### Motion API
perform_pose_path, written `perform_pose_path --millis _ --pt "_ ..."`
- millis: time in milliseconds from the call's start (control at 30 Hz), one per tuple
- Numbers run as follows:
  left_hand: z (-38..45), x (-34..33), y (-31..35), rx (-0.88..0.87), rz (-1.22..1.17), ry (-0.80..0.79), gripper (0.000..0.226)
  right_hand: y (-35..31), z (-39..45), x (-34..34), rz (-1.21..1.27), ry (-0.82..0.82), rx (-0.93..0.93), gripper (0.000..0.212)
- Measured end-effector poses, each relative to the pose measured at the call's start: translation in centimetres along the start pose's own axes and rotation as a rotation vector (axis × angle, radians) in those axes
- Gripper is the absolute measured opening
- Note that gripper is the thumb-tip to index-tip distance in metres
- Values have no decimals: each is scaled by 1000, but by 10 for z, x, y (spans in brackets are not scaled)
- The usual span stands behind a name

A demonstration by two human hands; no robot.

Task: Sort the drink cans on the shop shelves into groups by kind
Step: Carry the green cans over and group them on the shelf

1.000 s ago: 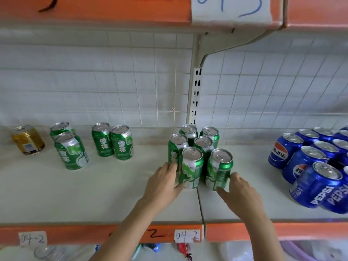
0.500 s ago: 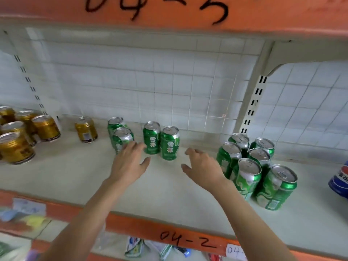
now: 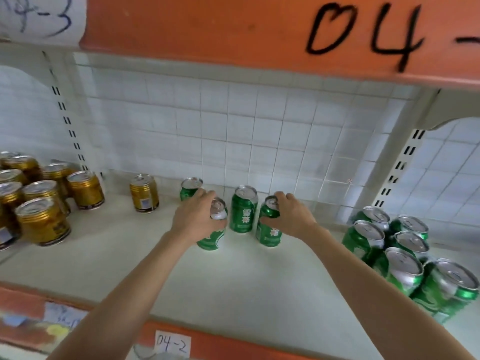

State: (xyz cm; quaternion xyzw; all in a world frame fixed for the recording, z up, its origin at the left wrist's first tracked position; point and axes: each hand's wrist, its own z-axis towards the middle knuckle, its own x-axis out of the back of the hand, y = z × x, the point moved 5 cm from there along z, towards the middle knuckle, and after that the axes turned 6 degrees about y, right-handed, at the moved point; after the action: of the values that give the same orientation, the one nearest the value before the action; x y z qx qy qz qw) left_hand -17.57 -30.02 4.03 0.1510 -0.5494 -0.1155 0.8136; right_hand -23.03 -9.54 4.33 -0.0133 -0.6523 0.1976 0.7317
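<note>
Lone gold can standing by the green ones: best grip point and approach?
Judged from its pose: wrap the gold can round its upper side wall, coming from the front and above. It stands upright with bare shelf in front; the tiled back wall blocks the rear.

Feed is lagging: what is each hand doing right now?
Left hand: gripping a green can.
Right hand: gripping another green can.

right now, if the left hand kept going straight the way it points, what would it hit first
The left hand already grips a green can. Pushed straight on, it would likely meet the back green can just beyond its fingers, then the tiled wall; depth is unclear.
</note>
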Motion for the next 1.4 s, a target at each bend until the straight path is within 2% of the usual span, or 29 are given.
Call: perform_pose_path --millis 133,333,533,733,900,1000,1100,1267,1400 --pt "-14 -14 49 -130 -170 -78 58 21 -8 14 -4 -75 -14 64" --pt "-22 -51 143 -339 -241 -155 59 71 -12 47 -205 -88 -82 66" --pt "-19 -68 176 -356 -296 -164 60 105 -14 61 -365 -123 -126 72" --pt "-27 -79 194 -370 -298 -180 65 110 -22 75 -163 -64 -152 53" --pt "-40 -84 212 -345 -358 -144 68 104 -44 92 -178 10 -45 45" --pt "-47 -88 214 -280 -385 -108 75 100 -57 95 -220 45 26 44" --pt "-57 -91 208 -272 -321 -143 81 91 -71 92 -317 67 86 42" --pt "-75 -75 154 -245 -39 -192 51 56 -90 78 -357 159 265 39" --pt "-81 -51 73 -101 60 -172 45 18 -94 51 -215 102 342 45"
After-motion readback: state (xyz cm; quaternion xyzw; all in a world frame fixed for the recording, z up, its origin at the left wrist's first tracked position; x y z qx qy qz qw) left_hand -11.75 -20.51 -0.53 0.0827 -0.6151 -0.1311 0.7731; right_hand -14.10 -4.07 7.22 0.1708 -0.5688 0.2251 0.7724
